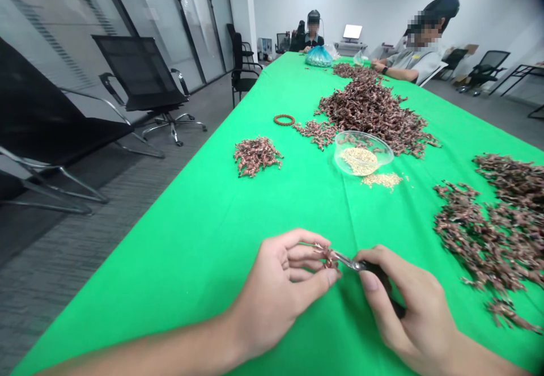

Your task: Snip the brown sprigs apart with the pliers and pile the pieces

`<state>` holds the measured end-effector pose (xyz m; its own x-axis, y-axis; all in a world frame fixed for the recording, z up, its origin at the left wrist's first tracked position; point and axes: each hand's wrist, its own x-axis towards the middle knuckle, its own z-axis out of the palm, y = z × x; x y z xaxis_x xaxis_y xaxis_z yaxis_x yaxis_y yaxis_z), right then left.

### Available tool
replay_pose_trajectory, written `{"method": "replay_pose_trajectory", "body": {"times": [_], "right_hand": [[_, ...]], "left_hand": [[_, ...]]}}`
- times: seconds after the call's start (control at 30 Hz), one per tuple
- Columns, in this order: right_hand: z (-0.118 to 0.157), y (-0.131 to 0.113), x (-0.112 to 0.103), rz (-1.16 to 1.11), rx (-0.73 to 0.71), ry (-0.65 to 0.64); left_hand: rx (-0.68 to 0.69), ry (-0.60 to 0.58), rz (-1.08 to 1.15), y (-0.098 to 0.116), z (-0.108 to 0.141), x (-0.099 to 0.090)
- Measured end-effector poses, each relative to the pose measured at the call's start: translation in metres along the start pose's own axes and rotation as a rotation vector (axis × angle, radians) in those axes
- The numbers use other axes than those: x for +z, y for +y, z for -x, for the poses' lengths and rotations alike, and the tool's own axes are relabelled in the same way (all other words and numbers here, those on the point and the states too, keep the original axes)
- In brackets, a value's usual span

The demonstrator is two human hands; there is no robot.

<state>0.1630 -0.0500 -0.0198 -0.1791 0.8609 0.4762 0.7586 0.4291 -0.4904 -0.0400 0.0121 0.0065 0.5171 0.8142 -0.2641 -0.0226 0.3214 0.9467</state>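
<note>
My left hand (289,285) pinches a small reddish-brown, knobbly piece (328,256) with thin limb-like ends between thumb and fingers. My right hand (408,302) is closed round the dark handles of slim pliers (355,263), whose silver tip touches that piece. Ahead of the hands stands a clear plastic bowl (385,152) with pale, grain-like bits (360,160) inside. More of these bits (382,180) lie spilled beside it. A small heap of similar brown pieces (256,156) rests on the left, and a large heap (369,109) behind the bowl.
A green cloth (204,234) covers the long table. Further brown pieces (493,234) spread at the right. A brown beaded ring (284,119) lies left of the large heap. One person (420,53) sits at the right side, another (313,36) at the far end, near a blue bag (318,56).
</note>
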Motion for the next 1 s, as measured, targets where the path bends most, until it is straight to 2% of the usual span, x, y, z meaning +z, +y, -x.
{"method": "replay_pose_trajectory", "body": {"times": [0.2, 0.33, 0.5, 0.63, 0.73, 0.77, 0.9, 1.0], "right_hand": [[0.0, -0.001, 0.0, 0.025, -0.089, -0.029], [0.001, -0.001, 0.0, 0.018, -0.109, 0.004], [0.002, 0.0, 0.001, -0.01, -0.102, 0.021], [-0.001, 0.002, 0.002, 0.007, -0.138, 0.013], [-0.004, 0.005, 0.002, 0.061, -0.171, 0.006], [-0.005, 0.006, 0.003, 0.069, -0.173, -0.003], [-0.007, 0.006, 0.005, 0.061, -0.183, -0.029], [-0.007, 0.006, 0.006, 0.053, -0.179, -0.036]], "left_hand": [[0.009, 0.006, 0.029, 0.002, 0.0, -0.002], [0.02, 0.023, 0.066, 0.003, -0.002, -0.002], [0.041, 0.105, 0.124, 0.007, -0.013, -0.01], [0.214, 0.263, -0.028, 0.021, -0.031, -0.034], [0.453, 0.467, -0.357, 0.037, -0.053, -0.062], [0.496, 0.517, -0.41, 0.043, -0.062, -0.072], [0.576, 0.623, -0.593, 0.071, -0.101, -0.107], [0.612, 0.641, -0.756, 0.089, -0.128, -0.122]]}}
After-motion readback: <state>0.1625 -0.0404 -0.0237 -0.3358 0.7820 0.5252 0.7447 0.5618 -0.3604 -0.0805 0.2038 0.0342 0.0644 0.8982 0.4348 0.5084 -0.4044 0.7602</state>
